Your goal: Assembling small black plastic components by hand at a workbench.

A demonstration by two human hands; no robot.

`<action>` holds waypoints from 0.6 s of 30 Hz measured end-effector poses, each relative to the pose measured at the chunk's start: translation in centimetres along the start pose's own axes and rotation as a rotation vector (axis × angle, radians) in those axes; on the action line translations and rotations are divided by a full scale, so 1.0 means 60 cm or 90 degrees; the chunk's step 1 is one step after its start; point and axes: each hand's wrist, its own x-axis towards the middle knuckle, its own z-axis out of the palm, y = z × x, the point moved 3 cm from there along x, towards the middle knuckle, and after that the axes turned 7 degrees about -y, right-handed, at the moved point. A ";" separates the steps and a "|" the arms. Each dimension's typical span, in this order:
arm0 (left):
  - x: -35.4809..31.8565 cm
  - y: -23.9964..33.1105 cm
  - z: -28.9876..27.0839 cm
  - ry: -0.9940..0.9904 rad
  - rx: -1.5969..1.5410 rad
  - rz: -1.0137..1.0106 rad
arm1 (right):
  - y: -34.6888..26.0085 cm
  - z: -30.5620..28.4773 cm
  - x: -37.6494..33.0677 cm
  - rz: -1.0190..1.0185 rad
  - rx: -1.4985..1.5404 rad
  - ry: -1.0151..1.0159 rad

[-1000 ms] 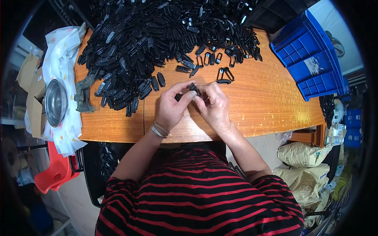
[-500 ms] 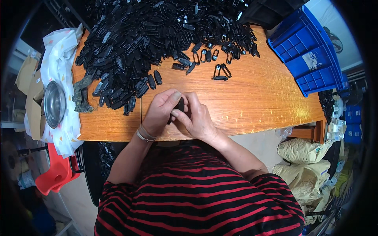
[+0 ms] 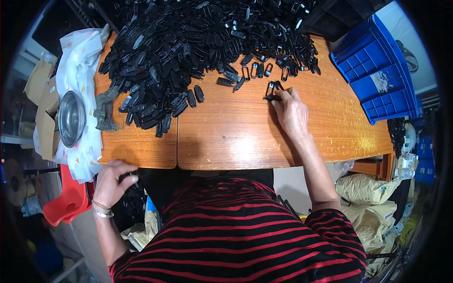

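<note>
My right hand (image 3: 292, 113) reaches over the table, right of the middle. Its fingers are closed on a small black plastic frame (image 3: 271, 89) in a little group set apart from the others; the fingertips partly hide it. My left hand (image 3: 113, 182) is off the front edge at the left, above a dark container of black parts (image 3: 134, 198). Its thumb and fingers are apart, and nothing shows between them. A big heap of black plastic clip-like parts (image 3: 174, 61) covers the far and left side of the table.
Several loose frames and oval pieces (image 3: 226, 81) lie before the heap. A blue crate (image 3: 377, 70) leans at the right. At the left are a steel bowl (image 3: 71, 119), white patterned sheeting (image 3: 80, 56), a grey knitted glove (image 3: 106, 111) and a red chair (image 3: 66, 203). Sacks (image 3: 368, 188) stand lower right.
Both hands were together at the table's middle around a black piece. My left hand has moved down left past the edge, the right one forward to the frames. The black piece is out of sight.
</note>
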 end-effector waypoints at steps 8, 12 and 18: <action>0.274 0.148 -0.002 0.244 -0.252 0.110 | -0.003 0.023 -0.004 0.026 -0.003 -0.071; 0.400 0.196 0.018 0.303 -0.147 0.121 | -0.002 0.020 -0.023 -0.013 0.075 -0.082; 0.451 0.233 0.010 0.214 -0.045 0.020 | -0.009 0.022 -0.042 -0.015 0.152 -0.105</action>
